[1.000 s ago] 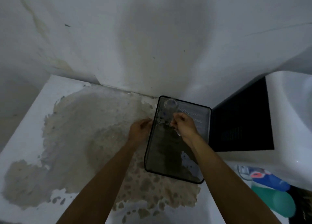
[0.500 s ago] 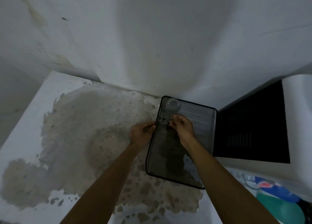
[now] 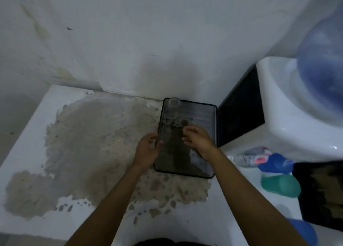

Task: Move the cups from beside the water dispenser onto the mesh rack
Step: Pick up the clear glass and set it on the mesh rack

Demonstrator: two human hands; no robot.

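Observation:
A black mesh rack (image 3: 213, 127) lies on the white counter against the wall. A clear glass cup (image 3: 173, 103) stands in its far left corner. My left hand (image 3: 148, 151) rests at the rack's left edge, its fingers on the rim. Over the middle of the rack, my right hand (image 3: 197, 140) hovers with its fingers apart and nothing in it. To the right of the rack lie a green cup (image 3: 280, 184), a blue cup (image 3: 274, 163) and a clear one (image 3: 252, 155), beside the white water dispenser (image 3: 289, 116).
The dispenser carries a large blue bottle (image 3: 323, 79) and has a black side panel (image 3: 241, 108). The counter's paint is worn off in a wide grey-brown patch (image 3: 96, 143) left of the rack. A dark object (image 3: 321, 195) sits at the right edge.
My right hand let go of the clear cup, which now stands in the rack's far left corner, and drew back toward me. The left hand stays at the rack's edge.

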